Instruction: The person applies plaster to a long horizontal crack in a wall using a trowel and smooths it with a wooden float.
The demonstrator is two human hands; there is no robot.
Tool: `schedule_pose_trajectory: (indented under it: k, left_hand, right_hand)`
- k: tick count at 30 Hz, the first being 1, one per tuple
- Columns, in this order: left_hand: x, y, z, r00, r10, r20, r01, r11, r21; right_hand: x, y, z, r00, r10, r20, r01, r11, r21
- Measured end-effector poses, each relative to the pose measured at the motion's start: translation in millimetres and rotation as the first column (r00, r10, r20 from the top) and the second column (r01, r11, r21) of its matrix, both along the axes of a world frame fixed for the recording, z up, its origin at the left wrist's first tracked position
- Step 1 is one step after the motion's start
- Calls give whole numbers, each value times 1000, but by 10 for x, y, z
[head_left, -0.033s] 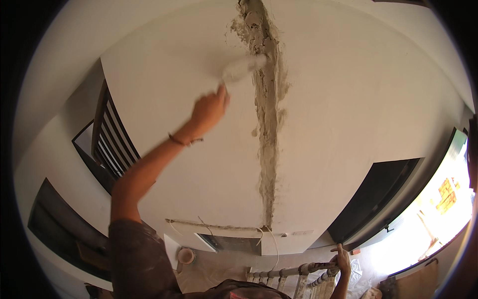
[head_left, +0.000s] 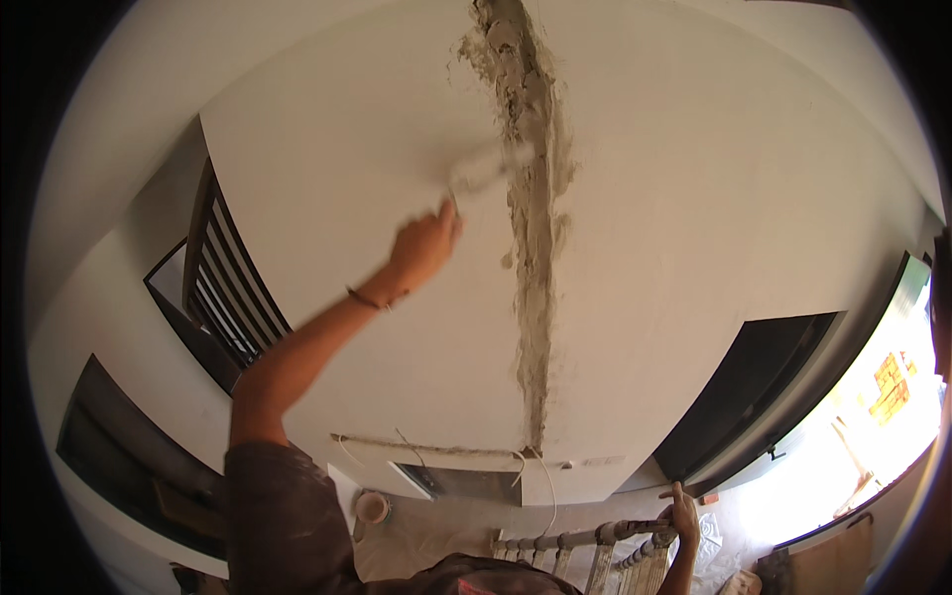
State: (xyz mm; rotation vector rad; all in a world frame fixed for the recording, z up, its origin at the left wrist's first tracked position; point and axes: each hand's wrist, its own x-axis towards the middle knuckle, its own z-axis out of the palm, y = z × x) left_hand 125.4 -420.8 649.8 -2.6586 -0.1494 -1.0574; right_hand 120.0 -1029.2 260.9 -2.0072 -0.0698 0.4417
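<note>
My left hand [head_left: 424, 244] is raised to the white wall [head_left: 645, 228], closed around the handle of a trowel [head_left: 480, 173]. The blade is smeared by motion; its tip meets a rough vertical strip of wet grey-brown plaster [head_left: 535, 288]. Patchy, uneven plaster marks the strip's upper part, with smears along both sides. Low on the right, my right hand [head_left: 681, 514] grips the end of a worn, plaster-stained wooden ladder [head_left: 603, 555], one finger pointing up.
Loose cables [head_left: 548, 486] hang at the strip's foot, beside a narrow horizontal groove [head_left: 426, 445]. A bucket [head_left: 372, 508] stands on the floor near plastic sheeting [head_left: 706, 548]. A slatted railing [head_left: 223, 297] is at left, a dark doorway [head_left: 744, 392] and a bright opening [head_left: 843, 456] at right.
My left hand and the trowel have moved down along the plaster strip. My right hand stays on the ladder.
</note>
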Motion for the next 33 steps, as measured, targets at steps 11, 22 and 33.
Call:
schedule_pose_trajectory:
  k: [11, 22, 33]
  left_hand:
    - [-165, -110, -351, 970, -161, 182, 175, 982, -65]
    - [-293, -262, -1460, 924, -134, -358, 3, 940, -342]
    - [90, -341, 356, 993, -76, 86, 86, 988, -126]
  right_hand:
    - [60, -11, -47, 1000, 10, 29, -10, 1000, -21]
    - [60, 57, -8, 1000, 21, -15, -21, 1000, -16]
    - [25, -17, -58, 997, -56, -45, 57, 998, 28]
